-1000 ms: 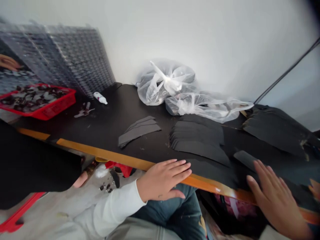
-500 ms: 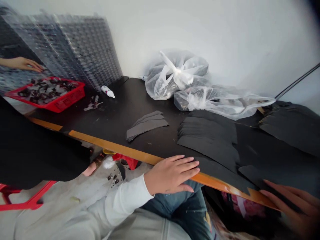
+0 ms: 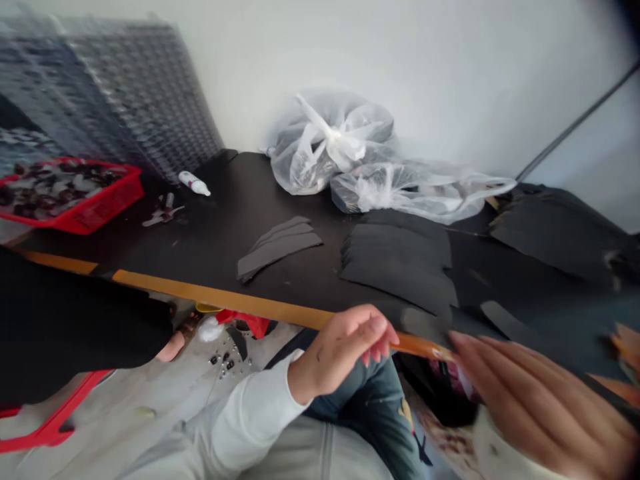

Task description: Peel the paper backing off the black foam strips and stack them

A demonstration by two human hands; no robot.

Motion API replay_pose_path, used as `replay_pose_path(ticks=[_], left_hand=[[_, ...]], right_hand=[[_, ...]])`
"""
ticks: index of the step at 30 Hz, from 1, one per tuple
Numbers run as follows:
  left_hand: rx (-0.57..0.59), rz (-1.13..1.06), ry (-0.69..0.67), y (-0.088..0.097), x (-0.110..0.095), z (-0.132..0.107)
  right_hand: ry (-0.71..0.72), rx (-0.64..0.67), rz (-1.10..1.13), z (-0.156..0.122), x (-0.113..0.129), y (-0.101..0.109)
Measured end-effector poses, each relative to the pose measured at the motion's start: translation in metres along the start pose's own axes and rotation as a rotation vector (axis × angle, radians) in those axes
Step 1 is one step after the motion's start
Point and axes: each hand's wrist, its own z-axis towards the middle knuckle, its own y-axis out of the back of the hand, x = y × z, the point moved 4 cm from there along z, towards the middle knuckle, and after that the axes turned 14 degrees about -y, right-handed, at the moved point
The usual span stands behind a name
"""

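Left grip (image 3: 345,350): fingers half-curled, nothing visible in them, just over the orange edge of the counter (image 3: 215,297). Right grip (image 3: 543,407): motion-blurred, fingers extended, hold impossible to confirm, also at that edge. Black foam sheets (image 3: 400,267): stacked just behind that edge, left of the right grip. Dark foam strip (image 3: 505,323): behind that edge, nearest the right grip.

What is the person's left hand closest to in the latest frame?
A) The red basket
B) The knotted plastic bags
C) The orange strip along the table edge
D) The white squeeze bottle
C: the left hand sits right at the orange edge strip of the black table, with its fingertips reaching the strip.
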Motion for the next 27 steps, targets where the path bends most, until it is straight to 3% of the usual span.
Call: replay_pose_path(ticks=[2,3,5,7,11,15,22,27], left_hand=[[-0.029,-0.140,0.108,-0.002,0.005,0.001],[-0.043,-0.179,0.140,-0.001,0.007,0.001],[-0.063,-0.225,0.186,0.003,0.012,-0.001],[-0.053,-0.211,0.201,0.008,0.014,-0.005],[0.001,0.043,0.151,0.011,0.009,-0.012],[0.092,0.255,0.010,0.001,0.004,-0.014],[0.104,0.208,-0.145,-0.008,0.008,-0.012],[0.088,0.126,-0.013,0.000,0.016,-0.013]], right_hand=[[0.182,-0.129,-0.071,0.036,0.061,-0.008],[0.234,-0.158,-0.091,0.051,0.080,-0.012],[0.330,-0.176,-0.132,0.069,0.098,-0.016],[0.377,-0.154,-0.168,0.072,0.100,-0.018],[0.196,-0.095,-0.109,0.067,0.104,-0.023],[0.067,0.039,0.063,0.069,0.129,-0.035],[-0.182,0.146,0.421,0.074,0.136,-0.044],[-0.433,0.241,0.922,0.070,0.115,-0.048]])
